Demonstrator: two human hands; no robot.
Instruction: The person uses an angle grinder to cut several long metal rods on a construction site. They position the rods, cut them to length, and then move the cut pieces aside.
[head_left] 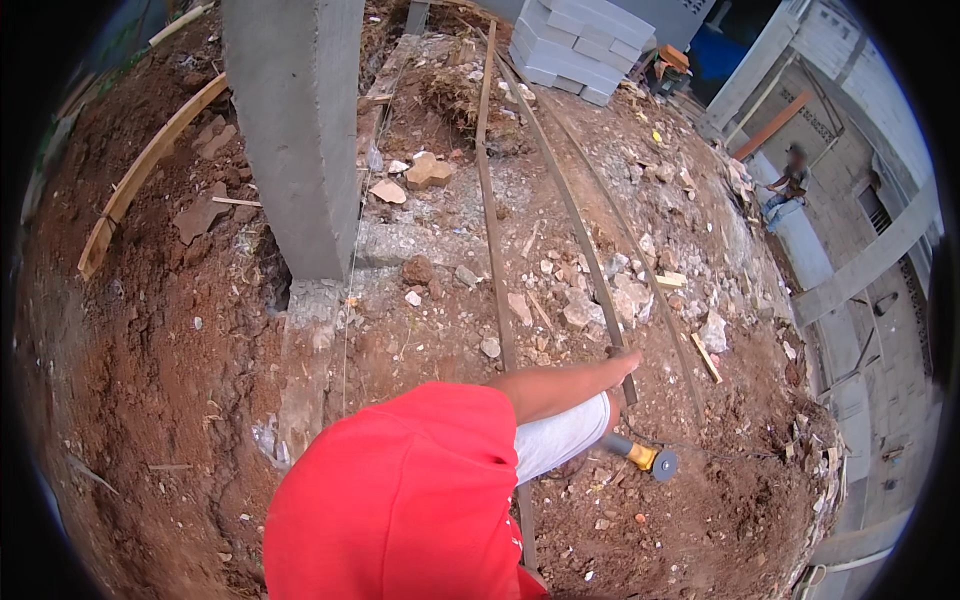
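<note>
My left arm stretches to the right from a red sleeve, over my bent leg in light grey shorts. My left hand (625, 369) is closed around the near end of a long narrow bar (573, 212), which looks like metal and runs away across the dirt. Just below my knee, an angle grinder (642, 457) with a yellow head and a grey disc is close to the ground. Its rear end is hidden behind my leg. Of my right hand nothing can be made out; my body covers that side. A second long bar (494, 250) passes under my leg.
Another thin bar (642, 262) lies farther right. Broken stones (585, 308) litter the reddish soil. A concrete column (300, 140) rises at left, beside a curved plank (150, 170). Grey blocks (575, 45) are stacked at the back. Another person (788, 190) sits along the right wall.
</note>
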